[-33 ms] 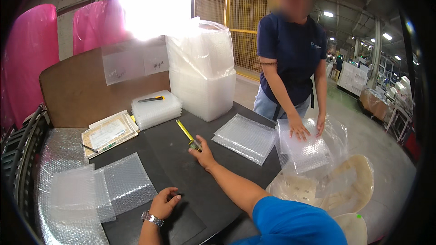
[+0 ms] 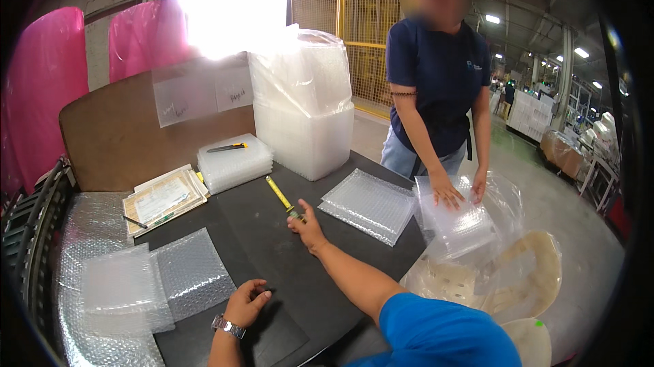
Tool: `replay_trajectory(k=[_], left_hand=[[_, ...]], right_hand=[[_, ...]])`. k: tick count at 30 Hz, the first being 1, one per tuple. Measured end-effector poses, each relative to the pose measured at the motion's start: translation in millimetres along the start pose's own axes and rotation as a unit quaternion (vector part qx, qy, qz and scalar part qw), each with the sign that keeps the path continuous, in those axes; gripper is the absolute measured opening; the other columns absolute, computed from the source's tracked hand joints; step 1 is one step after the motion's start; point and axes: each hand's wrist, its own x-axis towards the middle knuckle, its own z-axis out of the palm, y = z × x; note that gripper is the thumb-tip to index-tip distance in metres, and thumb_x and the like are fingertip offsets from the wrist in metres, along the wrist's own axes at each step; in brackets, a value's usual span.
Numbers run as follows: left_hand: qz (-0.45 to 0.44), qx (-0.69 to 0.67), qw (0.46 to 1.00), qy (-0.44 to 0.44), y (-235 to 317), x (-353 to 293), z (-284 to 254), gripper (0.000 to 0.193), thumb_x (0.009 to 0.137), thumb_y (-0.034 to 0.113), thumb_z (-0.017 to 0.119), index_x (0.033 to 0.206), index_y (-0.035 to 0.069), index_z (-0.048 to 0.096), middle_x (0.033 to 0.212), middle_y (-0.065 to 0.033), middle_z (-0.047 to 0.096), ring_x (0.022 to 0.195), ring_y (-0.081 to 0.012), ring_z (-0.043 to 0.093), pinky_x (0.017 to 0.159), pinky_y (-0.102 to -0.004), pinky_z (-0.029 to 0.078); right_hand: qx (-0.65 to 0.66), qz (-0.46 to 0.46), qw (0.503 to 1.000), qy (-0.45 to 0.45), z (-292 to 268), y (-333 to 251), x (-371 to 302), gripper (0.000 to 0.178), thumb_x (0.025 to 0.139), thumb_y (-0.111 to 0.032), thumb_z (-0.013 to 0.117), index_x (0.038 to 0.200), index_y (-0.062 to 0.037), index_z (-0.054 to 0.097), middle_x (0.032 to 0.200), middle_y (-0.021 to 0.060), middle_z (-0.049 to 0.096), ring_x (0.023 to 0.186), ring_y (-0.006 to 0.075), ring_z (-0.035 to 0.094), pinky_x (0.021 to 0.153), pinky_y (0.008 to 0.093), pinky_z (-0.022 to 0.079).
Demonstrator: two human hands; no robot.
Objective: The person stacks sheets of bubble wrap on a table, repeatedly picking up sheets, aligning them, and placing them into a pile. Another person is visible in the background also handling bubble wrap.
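My right hand (image 2: 310, 231) is closed on a tape measure (image 2: 278, 193), its yellow blade stretched out a short way toward the far side of the black tabletop (image 2: 272, 258). Loosely curled and holding nothing I can see, my left hand (image 2: 246, 304) hovers by the near edge, with a metal watch on its wrist. Left of it lie clear bubble-wrap pouches (image 2: 194, 275), overlapping one another. Two more bubble pouches (image 2: 368, 207) lie right of the tape measure.
Across the right corner, a co-worker's hands (image 2: 453, 193) press on clear bubble pouches (image 2: 456, 227). At the back stand a tall bagged stack (image 2: 303, 129) and a lower pouch stack (image 2: 235, 166) bearing a utility knife (image 2: 228, 148). Papers (image 2: 163, 200) lie left; a chair (image 2: 538, 275) stands right.
My right hand and the tape measure have shifted slightly right. The pouches at the far left have slid a little to the right. My left hand looks unmoved.
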Motion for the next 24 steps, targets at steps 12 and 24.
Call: replay_trajectory(k=[12,24], left_hand=[[0.025,-0.006,1.0,0.018,-9.3,0.5,-3.5,0.035,0.078,0.021,0.064,0.107,0.004,0.055,0.084,-0.0049,0.06,0.068,-0.0109,0.055,0.063,-0.0251,0.046],[0.019,0.0,1.0,0.011,-3.8,-0.2,-4.3,0.038,0.078,0.023,0.064,0.109,0.004,0.054,0.086,-0.0062,0.06,0.069,-0.0122,0.055,0.064,-0.0259,0.046]], right_hand=[[0.324,0.159,0.932,-0.028,-23.3,-12.8,2.2,0.042,0.082,-0.052,0.05,0.096,-0.0119,0.052,0.086,0.0087,0.059,0.078,0.0203,0.056,0.07,0.0369,0.047],[0.256,0.139,0.957,-0.015,-14.8,-21.3,-1.2,0.031,0.084,-0.037,0.055,0.106,-0.0175,0.042,0.085,0.007,0.055,0.076,0.0185,0.055,0.068,0.0351,0.047]])
